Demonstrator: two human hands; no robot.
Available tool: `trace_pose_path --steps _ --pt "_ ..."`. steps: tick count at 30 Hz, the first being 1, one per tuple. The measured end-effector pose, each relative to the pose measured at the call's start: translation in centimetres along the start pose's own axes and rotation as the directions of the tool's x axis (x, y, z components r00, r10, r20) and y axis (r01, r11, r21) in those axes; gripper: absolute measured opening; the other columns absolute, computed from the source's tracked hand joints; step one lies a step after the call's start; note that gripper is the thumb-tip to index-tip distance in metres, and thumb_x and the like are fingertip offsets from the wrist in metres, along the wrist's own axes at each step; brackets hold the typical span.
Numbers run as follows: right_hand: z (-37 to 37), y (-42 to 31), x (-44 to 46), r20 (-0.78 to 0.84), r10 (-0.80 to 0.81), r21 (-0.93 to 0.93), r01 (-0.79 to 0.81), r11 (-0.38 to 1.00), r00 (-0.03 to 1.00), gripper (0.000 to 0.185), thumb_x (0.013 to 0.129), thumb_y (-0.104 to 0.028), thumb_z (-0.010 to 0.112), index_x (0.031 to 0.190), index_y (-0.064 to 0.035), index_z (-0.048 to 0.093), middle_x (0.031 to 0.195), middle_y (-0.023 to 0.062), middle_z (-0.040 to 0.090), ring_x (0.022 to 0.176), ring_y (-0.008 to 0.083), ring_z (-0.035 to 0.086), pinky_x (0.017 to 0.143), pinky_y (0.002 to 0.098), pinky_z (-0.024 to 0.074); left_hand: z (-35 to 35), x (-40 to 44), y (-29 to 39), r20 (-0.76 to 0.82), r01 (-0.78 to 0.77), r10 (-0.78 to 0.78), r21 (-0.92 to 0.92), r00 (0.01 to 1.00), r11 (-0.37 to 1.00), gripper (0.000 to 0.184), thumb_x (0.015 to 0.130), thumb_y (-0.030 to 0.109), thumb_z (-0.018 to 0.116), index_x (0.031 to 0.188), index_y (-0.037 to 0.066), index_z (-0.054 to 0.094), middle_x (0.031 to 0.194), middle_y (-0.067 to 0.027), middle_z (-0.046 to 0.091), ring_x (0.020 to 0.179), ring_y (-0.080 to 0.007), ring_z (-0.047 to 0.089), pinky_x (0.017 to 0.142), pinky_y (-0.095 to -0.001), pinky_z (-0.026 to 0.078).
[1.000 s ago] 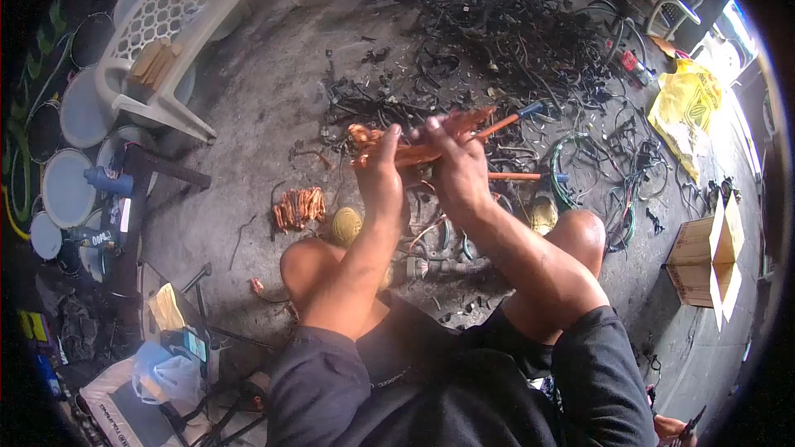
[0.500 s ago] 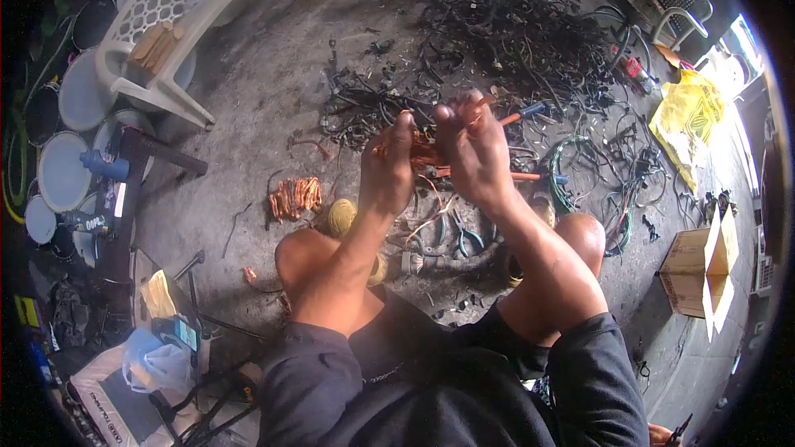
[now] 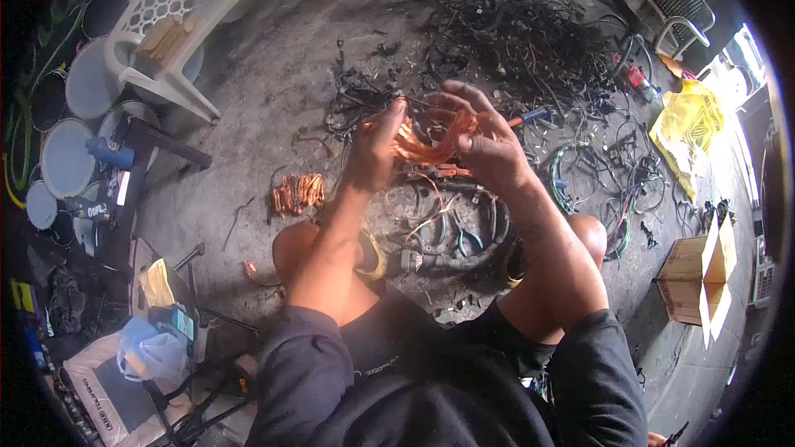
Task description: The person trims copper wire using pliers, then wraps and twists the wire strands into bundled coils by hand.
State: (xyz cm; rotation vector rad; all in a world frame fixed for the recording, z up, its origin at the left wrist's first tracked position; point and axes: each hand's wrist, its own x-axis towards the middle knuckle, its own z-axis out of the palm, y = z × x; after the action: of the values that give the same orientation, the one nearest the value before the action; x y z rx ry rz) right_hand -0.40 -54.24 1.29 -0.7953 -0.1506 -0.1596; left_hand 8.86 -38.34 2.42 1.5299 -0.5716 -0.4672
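A loose bundle of bare copper wire (image 3: 424,149) is held between my hands, bent in a curve. My left hand (image 3: 374,149) is closed on its left end, with the thumb along the near side. Curved fingers of my right hand (image 3: 493,145) grip the other end, the thumb below it. Under them on the floor lie orange-handled tool parts (image 3: 451,171), partly hidden, and pliers (image 3: 468,238) with blue-grey handles. Left of my left forearm sits a stack of folded copper wire bundles (image 3: 298,194).
A large heap of dark stripped cable (image 3: 530,29) spreads ahead. A white plastic chair (image 3: 170,33) stands at the upper left. On the right are a yellow bag (image 3: 691,128), an open cardboard box (image 3: 694,277) and a green wire coil (image 3: 563,170).
My right hand has turned and its fingers have spread around the wire. The copper bundle now shows more openly between my hands, which have shifted slightly apart.
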Motion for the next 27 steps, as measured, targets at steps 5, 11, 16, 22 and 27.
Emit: trace_pose_path --steps 5,11,16,22,27 --pt "0.1 -0.6 -1.1 0.197 0.397 -0.330 -0.321 0.888 0.896 0.071 0.061 0.003 0.082 0.122 -0.0013 0.046 0.111 0.0091 0.061 0.107 0.0192 0.056 0.095 0.0353 0.0432 -1.3 -1.2 1.0 0.103 0.022 -0.018 -0.033 0.994 0.999 0.049 0.097 0.048 0.032 0.083 0.008 0.055 0.069 0.0021 0.053 0.059 -0.0075 0.049 0.053 -0.0218 0.036" --pt "1.5 -0.6 -1.7 0.248 0.416 -0.562 -0.220 0.798 0.875 0.072 0.055 -0.008 0.089 0.116 0.0015 0.051 0.104 0.0080 0.063 0.099 0.0168 0.059 0.089 0.0325 0.0466 -1.8 -1.2 1.0 0.358 -0.235 0.154 0.195 0.921 0.952 0.038 0.096 0.038 0.043 0.082 0.004 0.054 0.073 -0.0016 0.052 0.068 -0.0117 0.051 0.064 -0.0256 0.039" --pt "2.0 0.5 -2.4 0.157 0.488 -0.538 -0.340 0.771 0.859 0.069 0.058 -0.010 0.088 0.115 0.0032 0.051 0.101 0.0052 0.060 0.092 0.0135 0.057 0.082 0.0300 0.0465 -1.5 -1.3 1.1 0.340 -0.431 0.289 0.490 0.895 0.758 0.036 0.092 0.040 0.048 0.085 0.007 0.058 0.076 -0.0102 0.055 0.069 -0.0283 0.058 0.061 -0.0364 0.045" --pt "3.9 1.3 -3.0 0.003 0.379 -0.700 -0.268 0.662 0.926 0.045 0.064 -0.011 0.084 0.101 0.0002 0.060 0.087 0.0013 0.061 0.081 0.0104 0.056 0.068 0.0260 0.0456 -0.1 -2.1 1.7 0.361 -0.452 0.272 0.674 0.892 0.585 0.037 0.089 0.046 0.050 0.085 0.010 0.059 0.077 -0.0110 0.054 0.065 -0.0348 0.061 0.056 -0.0442 0.047" --pt "3.9 1.0 -3.5 -0.201 0.354 -0.856 -0.340 0.389 0.913 0.048 0.065 -0.035 0.081 0.092 0.0024 0.065 0.079 0.0128 0.067 0.074 0.0177 0.063 0.071 0.0329 0.0501 -0.4 -2.2 1.4 0.430 -0.469 0.209 0.690 0.878 0.551 0.058 0.084 0.064 0.046 0.087 0.007 0.058 0.076 -0.0130 0.054 0.068 -0.0336 0.061 0.059 -0.0429 0.046"
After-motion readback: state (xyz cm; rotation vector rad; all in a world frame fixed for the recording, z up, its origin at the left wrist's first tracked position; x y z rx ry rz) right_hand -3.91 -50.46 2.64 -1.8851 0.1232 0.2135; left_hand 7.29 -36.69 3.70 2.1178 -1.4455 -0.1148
